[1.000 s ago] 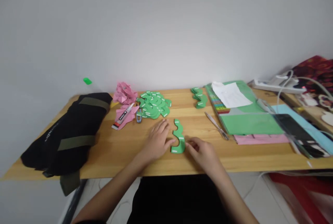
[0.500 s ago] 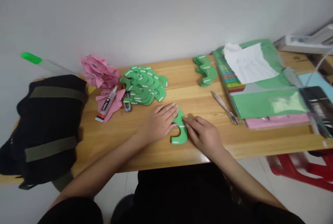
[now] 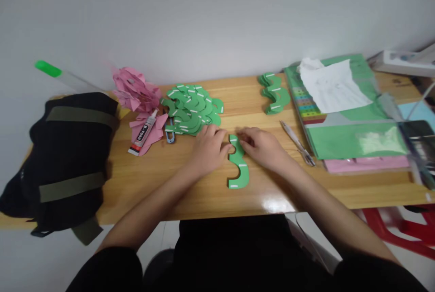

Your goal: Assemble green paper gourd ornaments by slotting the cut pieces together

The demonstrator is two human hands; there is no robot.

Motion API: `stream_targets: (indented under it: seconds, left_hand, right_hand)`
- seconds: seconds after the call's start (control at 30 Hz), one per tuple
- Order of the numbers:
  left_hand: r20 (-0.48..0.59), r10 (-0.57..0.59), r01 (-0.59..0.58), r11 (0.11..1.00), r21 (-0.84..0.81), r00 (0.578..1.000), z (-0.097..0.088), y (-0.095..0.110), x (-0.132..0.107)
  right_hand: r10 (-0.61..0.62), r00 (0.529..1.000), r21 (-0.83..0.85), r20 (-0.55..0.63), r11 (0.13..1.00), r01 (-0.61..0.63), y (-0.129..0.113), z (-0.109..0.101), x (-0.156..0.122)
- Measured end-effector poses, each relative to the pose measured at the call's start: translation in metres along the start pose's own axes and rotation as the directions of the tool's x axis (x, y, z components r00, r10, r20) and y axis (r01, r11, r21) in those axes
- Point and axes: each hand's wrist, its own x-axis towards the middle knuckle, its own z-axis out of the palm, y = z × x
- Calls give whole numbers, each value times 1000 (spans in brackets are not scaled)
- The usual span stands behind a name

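A green 3-shaped cutout (image 3: 243, 173) with short white strips across it lies on the table in front of me. At its upper left is my left hand (image 3: 210, 149), fingers bent, with a gap between thumb and forefinger; the thumb tip is at the cutout's edge. On the other side, my right hand (image 3: 261, 146) is curled, its fingertips drawn together near the cutout's top. Whatever may be between those fingertips is too small to make out. Beyond my left hand is a heap of similar green cutouts (image 3: 193, 108), and a neat stack of green cutouts (image 3: 276, 94) is farther right.
On the left lie a black bag (image 3: 76, 160), crumpled pink paper (image 3: 136, 90) and a B-7000 glue tube (image 3: 142, 133). A blue-handled tool (image 3: 170, 136) is by the heap. Right are a pen (image 3: 297, 142), a green folder (image 3: 353, 140) and crumpled white paper (image 3: 335, 86).
My left hand has come off the cutout's top, where its fingers lay flat, and is now bent beside it. My right hand has moved up toward the top end. The view has shifted slightly.
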Motion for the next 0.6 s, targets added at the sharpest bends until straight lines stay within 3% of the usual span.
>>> stream_targets:
  seconds: [0.07, 0.23, 0.43, 0.6]
  left_hand:
    - [20, -85, 86, 994, -61, 996, 1, 0, 9]
    - [17, -135, 136, 973, -184, 991, 8, -2, 22]
    - [83, -71, 99, 902, -421, 994, 2, 2, 21]
    - [-44, -44, 16, 867, -497, 998, 0, 3, 16]
  right_hand:
    - [-4, 1000, 17, -2, 1000, 4, 2, 1, 2]
    - [-14, 999, 108, -30, 994, 17, 9, 5, 2]
    - [-65, 998, 324, -16, 944, 67, 13, -2, -1]
    - [-112, 990, 555, 90, 831, 43, 13, -10, -6]
